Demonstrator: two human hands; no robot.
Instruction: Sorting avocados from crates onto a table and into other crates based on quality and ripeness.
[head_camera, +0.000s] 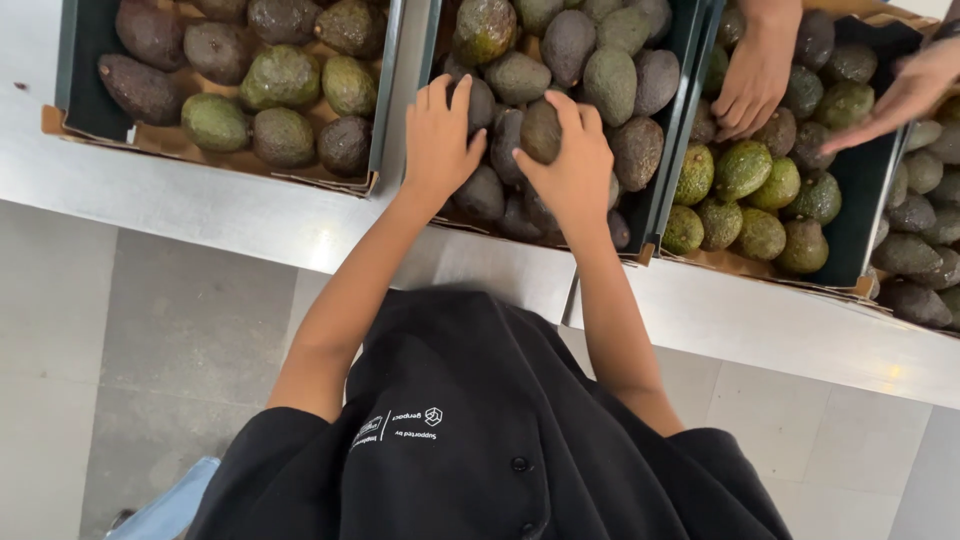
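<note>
A: Right hand grips a dark avocado in the middle crate; left hand, at nine o'clock, rests open on another.
B: Risk: stacked fruit could roll if disturbed.

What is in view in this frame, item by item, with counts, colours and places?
Crates: at least three, dark green with brown cardboard lining, side by side on the counter.
Avocados: too many to count, green to dark brownish, filling every crate.
Counter: one, pale metal, running under the crates.
Floor: grey tiles, below the counter.
Other person's hands: two, over the right crate, top right.
Shirt: one, black, buttoned, bottom centre.
Left hand: resting on avocados in the middle crate.
Right hand: wrapped around a dark avocado in the middle crate.
</note>
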